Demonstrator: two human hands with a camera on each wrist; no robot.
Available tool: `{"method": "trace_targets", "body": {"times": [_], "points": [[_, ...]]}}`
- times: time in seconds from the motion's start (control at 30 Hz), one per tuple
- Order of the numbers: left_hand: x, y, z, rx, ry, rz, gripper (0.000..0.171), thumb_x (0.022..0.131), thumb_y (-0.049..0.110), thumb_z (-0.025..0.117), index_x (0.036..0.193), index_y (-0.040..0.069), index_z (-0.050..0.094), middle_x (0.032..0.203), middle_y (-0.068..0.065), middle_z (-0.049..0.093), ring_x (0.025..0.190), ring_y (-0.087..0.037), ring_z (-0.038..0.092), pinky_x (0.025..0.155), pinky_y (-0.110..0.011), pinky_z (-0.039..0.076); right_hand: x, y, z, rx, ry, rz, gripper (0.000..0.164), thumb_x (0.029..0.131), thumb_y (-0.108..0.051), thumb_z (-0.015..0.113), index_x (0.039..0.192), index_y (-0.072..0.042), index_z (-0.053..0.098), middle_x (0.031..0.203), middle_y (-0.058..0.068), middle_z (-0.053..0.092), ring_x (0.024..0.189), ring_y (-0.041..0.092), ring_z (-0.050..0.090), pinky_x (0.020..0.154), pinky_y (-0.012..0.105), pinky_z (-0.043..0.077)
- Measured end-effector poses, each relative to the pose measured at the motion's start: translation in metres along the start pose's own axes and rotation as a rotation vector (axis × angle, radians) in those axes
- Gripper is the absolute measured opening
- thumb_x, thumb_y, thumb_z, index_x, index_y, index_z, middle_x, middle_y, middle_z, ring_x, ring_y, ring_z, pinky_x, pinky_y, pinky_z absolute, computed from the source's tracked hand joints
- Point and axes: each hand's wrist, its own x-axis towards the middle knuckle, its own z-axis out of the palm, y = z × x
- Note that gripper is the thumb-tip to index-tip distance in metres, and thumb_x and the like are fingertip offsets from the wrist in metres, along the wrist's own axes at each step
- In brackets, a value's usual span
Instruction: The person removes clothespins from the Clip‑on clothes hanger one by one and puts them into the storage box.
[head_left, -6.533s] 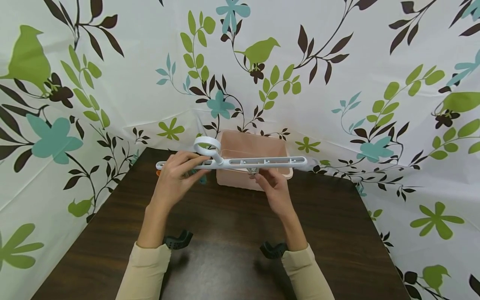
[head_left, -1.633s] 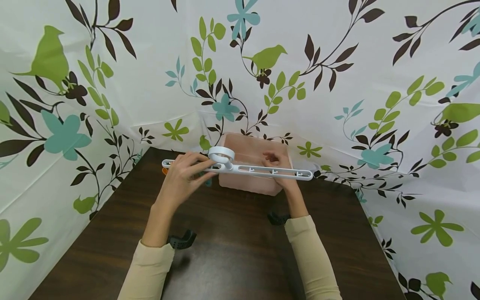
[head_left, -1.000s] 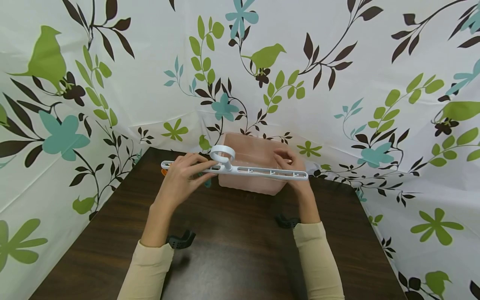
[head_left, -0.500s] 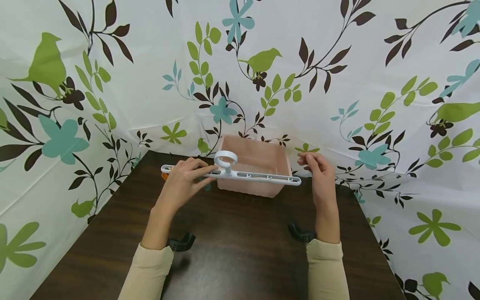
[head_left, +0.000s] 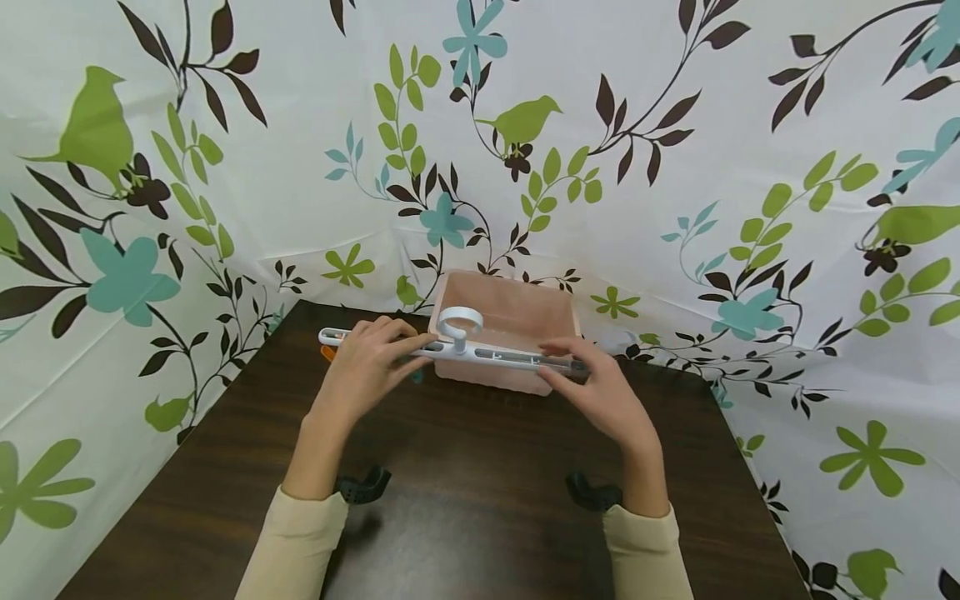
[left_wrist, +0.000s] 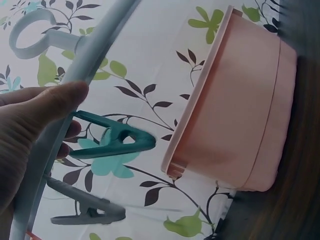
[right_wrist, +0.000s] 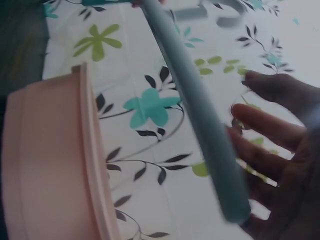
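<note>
My left hand (head_left: 360,358) pinches a white clip hanger (head_left: 498,357), a long slotted bar with a ring-shaped hook (head_left: 460,315), left of that hook. In the left wrist view, a teal clip (left_wrist: 145,141) and a grey clip (left_wrist: 80,196) hang from the bar by that hand. Something orange (head_left: 327,352) shows under the bar's left end. My right hand (head_left: 600,392) is at the bar's right end, thumb and forefinger spread either side of it in the head view. In the right wrist view, its fingers are parted, loosely bent, and hold nothing visible.
A pink plastic basin (head_left: 487,377) stands behind the hanger on the dark wood table (head_left: 450,467), close to the patterned cloth backdrop (head_left: 645,208). The bar overlaps the basin's front rim in the head view. Each wrist wears a black mount (head_left: 363,485).
Earlier my right hand held a small grey piece under the bar. It then moved right, past the bar's end, and has come back left to it. My left hand keeps its grip.
</note>
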Motion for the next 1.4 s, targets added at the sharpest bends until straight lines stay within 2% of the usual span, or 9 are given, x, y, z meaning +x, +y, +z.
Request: {"method": "trace_targets", "body": {"times": [0.07, 0.23, 0.47, 0.6, 0.77, 0.97, 1.1, 1.23, 1.4], "points": [[0.001, 0.001, 0.0, 0.027, -0.007, 0.01, 0.04, 0.088, 0.031, 0.09, 0.127, 0.025, 0.082, 0.104, -0.001, 0.075, 0.097, -0.025, 0.065, 0.089, -0.048, 0.054, 0.0, -0.001, 0.007, -0.037, -0.06, 0.014, 0.041, 0.101, -0.035, 0.079, 0.14, -0.026, 0.07, 0.133, -0.002, 0.071, 0.11, 0.02, 0.067, 0.095, 0.041, 0.056], [0.0, 0.003, -0.002, 0.066, -0.017, 0.027, 0.041, 0.087, 0.031, 0.091, 0.127, 0.026, 0.082, 0.102, -0.001, 0.076, 0.097, -0.025, 0.066, 0.092, -0.048, 0.054, -0.001, 0.0, 0.021, -0.12, -0.109, 0.022, 0.043, 0.101, -0.033, 0.079, 0.141, -0.022, 0.069, 0.133, -0.002, 0.071, 0.112, 0.023, 0.07, 0.101, 0.053, 0.054], [0.004, 0.01, -0.004, 0.17, -0.036, 0.086, 0.038, 0.092, 0.034, 0.087, 0.128, 0.027, 0.081, 0.108, 0.0, 0.078, 0.101, -0.024, 0.068, 0.098, -0.047, 0.055, -0.002, -0.001, 0.036, -0.173, -0.124, 0.089, 0.04, 0.101, -0.036, 0.078, 0.14, -0.03, 0.069, 0.13, -0.005, 0.073, 0.106, 0.017, 0.069, 0.095, 0.048, 0.056], [0.005, 0.011, -0.005, 0.212, -0.037, 0.108, 0.038, 0.093, 0.036, 0.086, 0.129, 0.027, 0.081, 0.109, 0.001, 0.079, 0.103, -0.024, 0.069, 0.1, -0.047, 0.055, 0.001, -0.001, 0.043, -0.183, -0.125, 0.071, 0.037, 0.101, -0.036, 0.078, 0.137, -0.031, 0.071, 0.127, -0.007, 0.074, 0.103, 0.015, 0.068, 0.095, 0.047, 0.056], [0.005, 0.013, -0.006, 0.211, -0.005, 0.102, 0.039, 0.09, 0.036, 0.088, 0.127, 0.025, 0.081, 0.112, 0.0, 0.08, 0.107, -0.025, 0.071, 0.103, -0.048, 0.054, 0.001, 0.001, 0.048, -0.171, -0.112, 0.03, 0.032, 0.104, -0.035, 0.075, 0.135, -0.034, 0.072, 0.12, -0.012, 0.074, 0.099, 0.013, 0.066, 0.092, 0.046, 0.055], [0.007, 0.017, -0.007, 0.182, 0.032, 0.081, 0.043, 0.089, 0.033, 0.09, 0.13, 0.021, 0.08, 0.119, -0.004, 0.078, 0.113, -0.028, 0.07, 0.108, -0.051, 0.052, -0.005, 0.007, 0.045, -0.191, -0.06, 0.047, 0.035, 0.104, -0.043, 0.073, 0.138, -0.04, 0.07, 0.123, -0.012, 0.075, 0.1, 0.013, 0.067, 0.091, 0.047, 0.056], [0.007, 0.018, -0.007, 0.193, 0.054, 0.044, 0.046, 0.091, 0.035, 0.088, 0.134, 0.021, 0.078, 0.134, -0.009, 0.071, 0.124, -0.033, 0.064, 0.11, -0.054, 0.048, -0.011, 0.013, 0.037, -0.164, -0.047, 0.087, 0.036, 0.104, -0.044, 0.072, 0.14, -0.04, 0.07, 0.119, -0.01, 0.076, 0.095, 0.015, 0.065, 0.085, 0.043, 0.054], [0.005, 0.014, -0.008, 0.187, 0.097, 0.01, 0.051, 0.093, 0.031, 0.087, 0.141, 0.021, 0.073, 0.156, -0.018, 0.053, 0.133, -0.042, 0.052, 0.11, -0.062, 0.043, -0.015, 0.02, 0.028, -0.124, -0.034, 0.136, 0.036, 0.105, -0.043, 0.071, 0.14, -0.041, 0.069, 0.11, -0.008, 0.074, 0.09, 0.019, 0.061, 0.079, 0.039, 0.05], [0.004, 0.01, -0.005, 0.103, 0.155, -0.046, 0.062, 0.095, 0.021, 0.084, 0.153, 0.018, 0.06, 0.169, -0.024, 0.029, 0.136, -0.049, 0.041, 0.102, -0.065, 0.04, -0.014, 0.026, 0.017, -0.061, -0.009, 0.14, 0.038, 0.105, -0.046, 0.07, 0.142, -0.038, 0.068, 0.108, -0.002, 0.074, 0.086, 0.021, 0.062, 0.073, 0.037, 0.051]]}}
